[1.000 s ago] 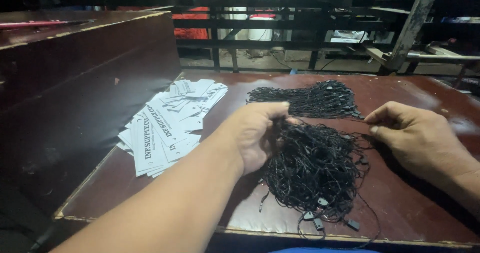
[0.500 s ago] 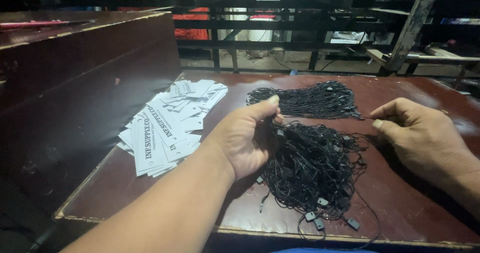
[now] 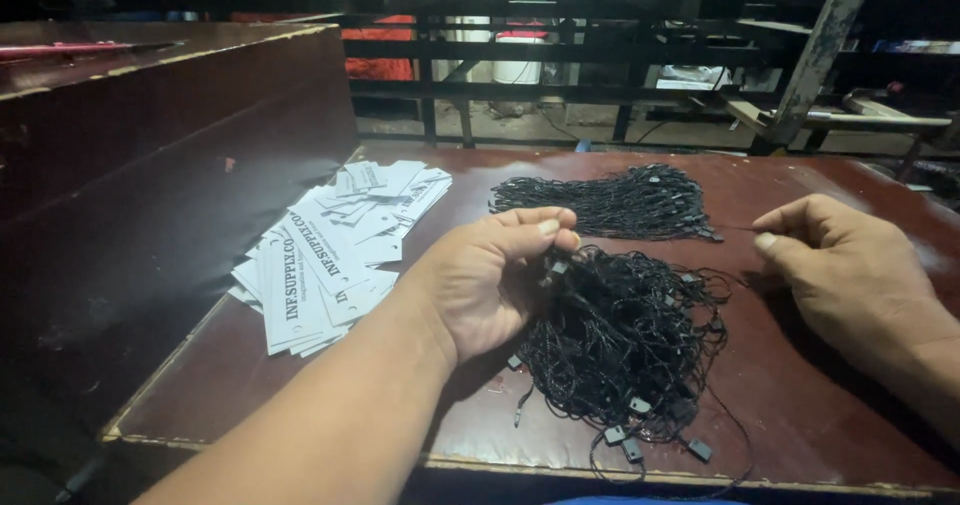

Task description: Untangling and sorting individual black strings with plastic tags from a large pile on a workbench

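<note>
A tangled heap of black hang-tag strings [image 3: 625, 340] with small plastic clasps lies on the dark red table [image 3: 800, 435] in front of me. My left hand [image 3: 490, 280] rests on the heap's left edge, thumb and forefinger pinching a clasp end of one string. My right hand [image 3: 850, 270] hovers to the right of the heap, fingertips pinched on a thin black string stretched leftward. A second, neater bundle of black strings [image 3: 610, 202] lies farther back.
A spread stack of white printed paper tags [image 3: 335, 250] covers the table's left part. A tall dark wooden panel [image 3: 150, 185] rises at the left. Black metal racks [image 3: 600, 55] and a slanted post [image 3: 815, 50] stand behind the table.
My left hand turned palm-up and lifted a string end from the heap. My right hand drew away to the right, pulling a string taut.
</note>
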